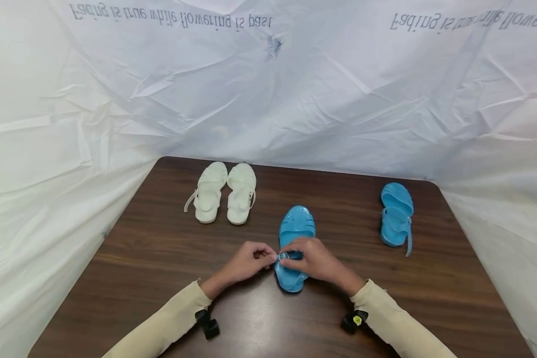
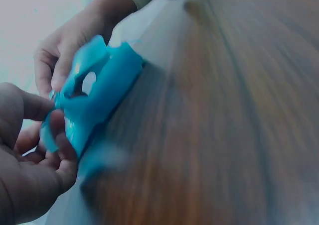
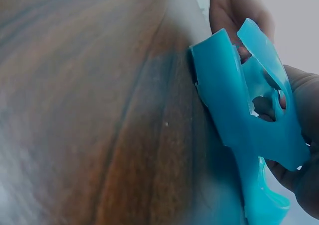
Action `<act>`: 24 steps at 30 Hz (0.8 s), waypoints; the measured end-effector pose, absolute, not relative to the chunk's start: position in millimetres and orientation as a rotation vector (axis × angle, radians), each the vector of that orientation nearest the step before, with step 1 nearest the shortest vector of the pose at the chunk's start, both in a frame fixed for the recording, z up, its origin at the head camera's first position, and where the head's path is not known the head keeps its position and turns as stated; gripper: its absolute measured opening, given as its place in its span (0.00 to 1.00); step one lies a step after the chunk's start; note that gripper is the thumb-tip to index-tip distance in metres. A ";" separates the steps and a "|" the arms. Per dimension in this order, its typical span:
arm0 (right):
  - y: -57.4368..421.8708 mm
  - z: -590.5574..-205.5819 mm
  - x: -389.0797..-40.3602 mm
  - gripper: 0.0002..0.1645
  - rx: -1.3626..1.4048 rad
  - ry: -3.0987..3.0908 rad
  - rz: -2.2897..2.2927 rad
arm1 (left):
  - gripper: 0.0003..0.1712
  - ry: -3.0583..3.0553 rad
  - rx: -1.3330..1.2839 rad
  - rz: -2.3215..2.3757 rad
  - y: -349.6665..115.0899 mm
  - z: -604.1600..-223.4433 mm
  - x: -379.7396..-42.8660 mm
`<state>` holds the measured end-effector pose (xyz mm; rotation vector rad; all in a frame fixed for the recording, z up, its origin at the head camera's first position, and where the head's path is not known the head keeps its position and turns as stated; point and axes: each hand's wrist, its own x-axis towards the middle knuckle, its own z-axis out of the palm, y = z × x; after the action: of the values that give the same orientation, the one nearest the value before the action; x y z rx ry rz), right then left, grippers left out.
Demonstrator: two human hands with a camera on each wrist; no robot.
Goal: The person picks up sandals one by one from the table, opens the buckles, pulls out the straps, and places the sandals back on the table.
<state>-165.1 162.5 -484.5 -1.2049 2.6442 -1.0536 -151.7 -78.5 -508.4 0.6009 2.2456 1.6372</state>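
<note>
A blue jelly sandal (image 1: pixel 297 223) lies sole down on the table in front of me, toe pointing away. At its left side my left hand (image 1: pixel 250 261) pinches the free end of the ankle strap (image 2: pixel 48 134) between thumb and fingers. My right hand (image 1: pixel 315 258) reaches over the sandal from the right, its thumb and index finger gripping the strap by the small buckle (image 1: pixel 283 256). In the right wrist view the sandal's heel (image 3: pixel 219 90) faces the camera, and the right fingers are partly hidden behind the strap.
The matching blue sandal (image 1: pixel 396 214) lies at the right of the brown table (image 1: pixel 161 248), its strap hanging loose. Two white sandals (image 1: pixel 240 191) stand side by side at the back left. Wrinkled white sheeting (image 1: pixel 268 99) hangs behind the table and along its sides.
</note>
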 end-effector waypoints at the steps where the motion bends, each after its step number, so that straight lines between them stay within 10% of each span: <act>1: 162.4 -484.9 -165.3 0.15 -1.202 2.644 -1.065 | 0.10 2.234 0.592 1.632 -80.0 -508.5 -151.3; 24: 157.9 -494.0 -162.5 0.13 -1.106 2.636 -1.247 | 0.12 2.144 0.458 1.728 -71.6 -511.1 -150.0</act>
<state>-162.5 157.9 -494.0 -1.1056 2.6362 -1.2467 -150.0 -71.6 -511.1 0.4581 2.1439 1.7280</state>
